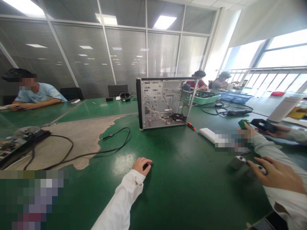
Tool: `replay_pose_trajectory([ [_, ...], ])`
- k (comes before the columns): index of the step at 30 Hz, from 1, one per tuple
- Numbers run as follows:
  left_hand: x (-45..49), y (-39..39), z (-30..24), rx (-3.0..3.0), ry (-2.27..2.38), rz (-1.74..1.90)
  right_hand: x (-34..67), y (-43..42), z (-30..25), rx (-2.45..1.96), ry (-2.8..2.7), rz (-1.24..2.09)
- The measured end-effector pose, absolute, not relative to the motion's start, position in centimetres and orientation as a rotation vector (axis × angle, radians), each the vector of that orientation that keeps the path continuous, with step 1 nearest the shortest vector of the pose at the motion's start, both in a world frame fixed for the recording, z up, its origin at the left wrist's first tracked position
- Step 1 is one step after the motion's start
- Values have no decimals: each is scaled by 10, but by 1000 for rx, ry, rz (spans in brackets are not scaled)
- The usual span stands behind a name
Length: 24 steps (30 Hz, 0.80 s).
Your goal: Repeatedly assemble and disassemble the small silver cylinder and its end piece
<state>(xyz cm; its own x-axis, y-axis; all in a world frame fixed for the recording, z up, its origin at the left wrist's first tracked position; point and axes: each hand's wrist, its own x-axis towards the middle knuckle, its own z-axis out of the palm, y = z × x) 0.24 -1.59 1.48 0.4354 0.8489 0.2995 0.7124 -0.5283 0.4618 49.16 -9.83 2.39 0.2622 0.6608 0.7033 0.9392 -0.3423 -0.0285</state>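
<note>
The green table (182, 179) spreads before me, the open computer case (163, 102) upright near its middle, well apart from my hands. My left hand (141, 166) rests on the table, fingers curled tight over a small dark thing (145, 166) I cannot make out; my right hand (275, 174) hovers, fingers spread, just beside a small grey cylinder (237, 162).

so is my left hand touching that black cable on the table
Apart. The head view shows bare green table between the left hand and the black cable.
</note>
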Motion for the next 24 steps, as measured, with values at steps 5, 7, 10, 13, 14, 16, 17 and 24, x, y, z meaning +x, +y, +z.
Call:
replay_pose_trajectory([
  [5, 1, -14, 10, 2432, 1343, 759, 501, -58, 15, -2282, -1836, -649],
  [7, 1, -15, 10, 2431, 1346, 754, 507, -46, 12, -2349, -1919, -533],
  [10, 1, -15, 10, 2431, 1344, 742, 508, -35, 13, -2307, -2056, -496],
  [13, 0, -13, 8, 2428, 1335, 748, 487, -29, 21, -2151, -2233, -550],
  [14, 0, -12, 6, 2427, 1332, 758, 473, -27, 25, -2078, -2283, -580],
  [16, 0, -10, 3, 2421, 1332, 797, 437, -24, 31, -1910, -2329, -650],
  [17, 0, -10, 1, 2417, 1332, 823, 414, -21, 34, -1807, -2364, -650],
  [24, 0, -8, -9, 2328, 1323, 1053, 244, -1, 45, -1258, -2420, -366],
])
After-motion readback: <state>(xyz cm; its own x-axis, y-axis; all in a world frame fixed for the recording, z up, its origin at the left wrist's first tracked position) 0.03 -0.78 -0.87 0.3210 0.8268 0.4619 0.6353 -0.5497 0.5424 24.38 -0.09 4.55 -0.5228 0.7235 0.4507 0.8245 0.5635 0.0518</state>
